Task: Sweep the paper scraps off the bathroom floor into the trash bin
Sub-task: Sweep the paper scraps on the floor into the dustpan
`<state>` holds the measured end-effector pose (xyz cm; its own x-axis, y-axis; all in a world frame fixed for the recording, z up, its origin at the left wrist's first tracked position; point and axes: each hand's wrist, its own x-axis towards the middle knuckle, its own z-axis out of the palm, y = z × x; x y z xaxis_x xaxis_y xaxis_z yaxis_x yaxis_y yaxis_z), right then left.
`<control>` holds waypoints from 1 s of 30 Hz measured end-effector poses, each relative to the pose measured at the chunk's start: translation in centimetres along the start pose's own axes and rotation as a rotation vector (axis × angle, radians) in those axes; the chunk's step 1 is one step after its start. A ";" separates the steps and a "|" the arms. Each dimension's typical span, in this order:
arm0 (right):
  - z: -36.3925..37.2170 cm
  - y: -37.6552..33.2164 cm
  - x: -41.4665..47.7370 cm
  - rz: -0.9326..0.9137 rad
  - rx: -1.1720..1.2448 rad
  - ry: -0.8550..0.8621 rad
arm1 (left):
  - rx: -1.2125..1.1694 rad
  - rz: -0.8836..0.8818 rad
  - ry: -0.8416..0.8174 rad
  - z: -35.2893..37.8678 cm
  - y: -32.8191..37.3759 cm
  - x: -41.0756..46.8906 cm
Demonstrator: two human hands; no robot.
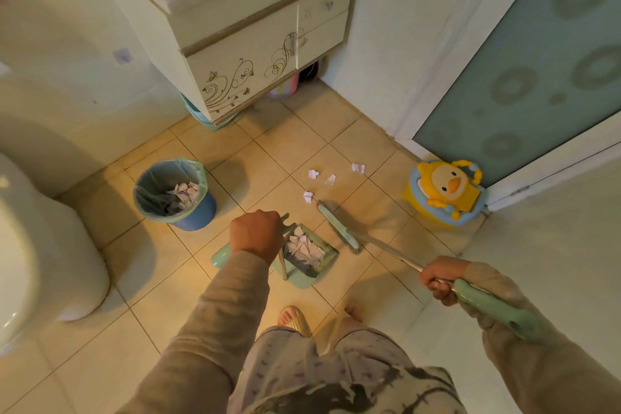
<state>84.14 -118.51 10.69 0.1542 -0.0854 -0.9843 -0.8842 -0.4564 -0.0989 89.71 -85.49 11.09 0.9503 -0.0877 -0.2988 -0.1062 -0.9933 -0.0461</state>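
One head-worn wide-angle view, steeply downward onto the nearby floor [235, 158].

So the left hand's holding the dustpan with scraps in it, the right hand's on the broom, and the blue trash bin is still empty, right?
Not quite. The head view shows the trash bin already has paper scraps lying in its liner. The rest holds: the left hand grips the handle of the dustpan, which holds scraps, and the right hand holds the broom.

White scraps [331, 178] loose on floor

Four loose scraps [331, 179], one bin [188, 212].
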 end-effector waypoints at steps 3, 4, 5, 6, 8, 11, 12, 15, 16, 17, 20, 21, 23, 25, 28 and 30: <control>-0.9 -1.3 0.0 -0.030 -0.020 0.029 | -0.018 -0.034 0.003 -0.1 -1.0 -0.2; -1.3 -1.7 0.1 -0.031 -0.015 0.037 | -0.027 -0.048 0.003 -0.1 -1.2 -0.2; -1.7 -2.1 0.2 -0.030 -0.008 0.044 | -0.038 -0.063 0.003 -0.1 -1.3 -0.1; -2.2 -2.5 0.3 -0.029 0.002 0.046 | -0.049 -0.078 0.004 -0.1 -1.4 0.1; -3.2 -3.5 0.6 -0.031 0.010 0.040 | -0.063 -0.108 0.003 -0.3 -1.0 0.6; -5.3 -5.1 1.4 -0.047 0.004 0.038 | -0.064 -0.151 0.000 -0.8 0.3 1.9; -6.1 -5.7 1.6 -0.045 -0.010 0.033 | -0.059 -0.164 -0.003 -1.1 0.9 2.4; -8.9 -8.1 2.2 -0.062 -0.084 0.055 | -0.044 -0.207 -0.016 -2.0 2.8 4.0; -10.0 -9.1 2.4 -0.075 -0.114 0.070 | -0.034 -0.219 -0.016 -2.4 3.3 4.5; -11.1 -10.2 2.7 -0.086 -0.141 0.084 | -0.021 -0.231 -0.015 -2.7 3.8 5.0; -14.2 -13.6 4.0 -0.096 -0.250 0.104 | -0.002 -0.287 -0.019 -3.7 5.0 6.3; -15.1 -14.7 4.4 -0.095 -0.291 0.103 | -0.005 -0.310 -0.022 -4.0 5.4 6.7; -16.5 -16.8 5.2 -0.111 -0.367 0.109 | -0.024 -0.361 -0.032 -4.4 6.0 7.2; -17.3 -18.5 6.0 -0.133 -0.423 0.131 | -0.047 -0.416 -0.042 -4.5 6.6 7.5; -17.4 -20.7 7.1 -0.169 -0.486 0.145 | -0.096 -0.475 -0.076 -4.2 7.6 7.4; -16.5 -21.6 7.3 -0.151 -0.552 0.127 | -0.113 -0.488 -0.090 -4.1 8.6 7.5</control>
<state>111.62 -123.94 8.09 0.3423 -0.0732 -0.9367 -0.4932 -0.8626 -0.1128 97.15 -94.99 12.37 0.8516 0.3909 -0.3493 0.3813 -0.9191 -0.0990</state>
